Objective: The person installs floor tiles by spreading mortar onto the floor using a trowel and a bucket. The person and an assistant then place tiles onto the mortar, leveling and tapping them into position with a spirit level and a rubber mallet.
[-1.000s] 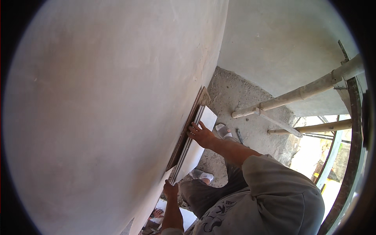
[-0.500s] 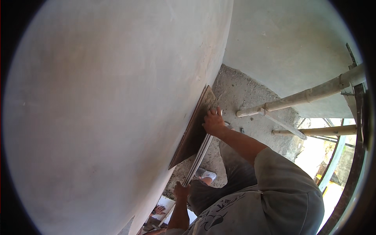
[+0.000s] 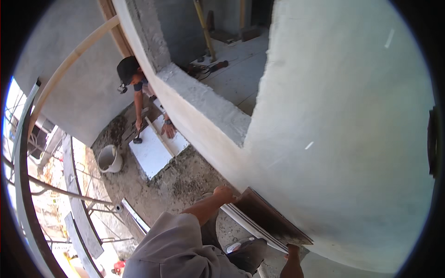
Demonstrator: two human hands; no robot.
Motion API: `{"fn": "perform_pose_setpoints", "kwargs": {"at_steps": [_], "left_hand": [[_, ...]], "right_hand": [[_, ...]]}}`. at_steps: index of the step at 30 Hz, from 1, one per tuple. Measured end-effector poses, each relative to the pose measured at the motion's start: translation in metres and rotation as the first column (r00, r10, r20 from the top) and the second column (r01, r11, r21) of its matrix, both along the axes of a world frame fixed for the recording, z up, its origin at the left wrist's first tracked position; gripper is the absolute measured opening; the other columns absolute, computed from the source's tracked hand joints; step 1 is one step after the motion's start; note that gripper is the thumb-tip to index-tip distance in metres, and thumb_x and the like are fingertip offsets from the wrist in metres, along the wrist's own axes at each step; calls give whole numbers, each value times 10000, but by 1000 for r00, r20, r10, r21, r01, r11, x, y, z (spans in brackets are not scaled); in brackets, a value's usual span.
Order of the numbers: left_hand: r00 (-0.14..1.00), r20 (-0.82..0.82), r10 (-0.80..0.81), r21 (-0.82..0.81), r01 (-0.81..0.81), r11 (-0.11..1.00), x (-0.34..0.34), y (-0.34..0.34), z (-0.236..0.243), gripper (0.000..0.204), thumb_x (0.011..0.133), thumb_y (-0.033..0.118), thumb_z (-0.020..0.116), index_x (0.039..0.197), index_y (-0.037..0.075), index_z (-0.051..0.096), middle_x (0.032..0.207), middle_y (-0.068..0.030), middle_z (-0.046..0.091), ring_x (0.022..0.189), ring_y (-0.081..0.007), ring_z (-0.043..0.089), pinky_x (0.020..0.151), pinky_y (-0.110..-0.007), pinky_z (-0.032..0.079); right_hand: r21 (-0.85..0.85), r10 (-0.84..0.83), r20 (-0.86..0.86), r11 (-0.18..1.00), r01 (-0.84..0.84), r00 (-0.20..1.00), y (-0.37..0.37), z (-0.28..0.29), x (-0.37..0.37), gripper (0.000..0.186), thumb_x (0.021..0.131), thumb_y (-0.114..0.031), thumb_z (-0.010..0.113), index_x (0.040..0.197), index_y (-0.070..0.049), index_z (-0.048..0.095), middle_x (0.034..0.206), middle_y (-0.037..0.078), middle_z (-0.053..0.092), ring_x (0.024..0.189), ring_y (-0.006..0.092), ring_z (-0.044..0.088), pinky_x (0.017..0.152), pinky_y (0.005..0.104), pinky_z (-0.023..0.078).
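My left hand (image 3: pixel 225 193) is closed on the left end of a stack of flat tiles (image 3: pixel 254 227) with pale edges. At the other end my right hand (image 3: pixel 293 252) grips the same stack, its fingers partly hidden. The tiles stand on edge, tilted, low by the wall in front of my legs. Just behind them a dark brown slab (image 3: pixel 273 215) leans against the foot of the wall; I cannot tell whether it touches the stack.
Left of me a co-worker (image 3: pixel 134 76) holds a mallet (image 3: pixel 137 139), one hand pressed on a white tile (image 3: pixel 150 150) on the rough floor. Nearby are a white bucket (image 3: pixel 110 159), a window sill (image 3: pixel 204 97), and bamboo poles (image 3: pixel 74 53) with boards along the left edge.
My view has swung left, bringing in the co-worker, bucket and window opening. Both hands keep hold of the tile stack, whose position against the wall looks much the same.
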State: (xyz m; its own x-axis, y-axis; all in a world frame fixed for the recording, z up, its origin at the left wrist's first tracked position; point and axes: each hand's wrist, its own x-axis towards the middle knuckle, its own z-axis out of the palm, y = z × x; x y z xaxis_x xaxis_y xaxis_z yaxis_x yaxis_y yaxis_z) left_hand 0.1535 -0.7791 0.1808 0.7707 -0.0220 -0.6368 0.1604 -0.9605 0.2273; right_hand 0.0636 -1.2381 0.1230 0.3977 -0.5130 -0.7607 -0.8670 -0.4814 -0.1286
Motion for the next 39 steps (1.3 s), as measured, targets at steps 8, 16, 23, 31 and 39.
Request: {"fn": "perform_pose_setpoints", "kwargs": {"at_steps": [8, 16, 23, 31, 39], "left_hand": [[922, -48, 383, -24, -385, 923, -41, 4, -24, 202, 736, 171, 621, 903, 102, 711, 968, -104, 680, 931, -258, 653, 750, -370, 530], [865, -398, 306, -19, -341, 940, -29, 26, -22, 255, 771, 197, 604, 1003, 138, 690, 980, -62, 678, 923, -219, 655, 757, -348, 513], [728, -650, 219, -154, -409, 899, -77, 41, -173, 358, 756, 297, 565, 1059, 133, 660, 1096, -87, 635, 1028, -254, 604, 839, -421, 473], [742, -613, 270, -291, -530, 796, -130, 35, -253, 418, 766, 325, 521, 1079, 77, 644, 1128, -131, 620, 1021, -300, 600, 867, -452, 459], [722, -625, 295, -185, -505, 843, -116, 81, -213, 348, 760, 249, 542, 1063, 113, 643, 1030, -87, 640, 965, -250, 627, 803, -439, 487]], "right_hand": [[167, -115, -336, 969, 179, 935, -28, -12, -3, 362, 861, -272, 493, 1134, -39, 536, 970, 198, 546, 838, 381, 566, 648, 539, 531], [289, -38, -713, 894, 343, 700, -86, -70, -13, 387, 896, -324, 471, 994, 48, 516, 817, 229, 539, 724, 413, 556, 684, 583, 503], [552, 824, 429, 85, -830, 370, 24, 18, -24, 591, 930, -483, 378, 1118, 58, 522, 927, 185, 607, 883, 326, 589, 791, 396, 471], [545, 847, 383, 114, -831, 368, 96, -32, -27, 599, 930, -485, 370, 1127, 59, 522, 945, 187, 610, 894, 314, 591, 797, 388, 465], [476, 898, 164, 290, -830, 408, 99, -9, -30, 606, 930, -488, 361, 1136, 59, 522, 963, 188, 614, 905, 302, 592, 804, 379, 459]]}}
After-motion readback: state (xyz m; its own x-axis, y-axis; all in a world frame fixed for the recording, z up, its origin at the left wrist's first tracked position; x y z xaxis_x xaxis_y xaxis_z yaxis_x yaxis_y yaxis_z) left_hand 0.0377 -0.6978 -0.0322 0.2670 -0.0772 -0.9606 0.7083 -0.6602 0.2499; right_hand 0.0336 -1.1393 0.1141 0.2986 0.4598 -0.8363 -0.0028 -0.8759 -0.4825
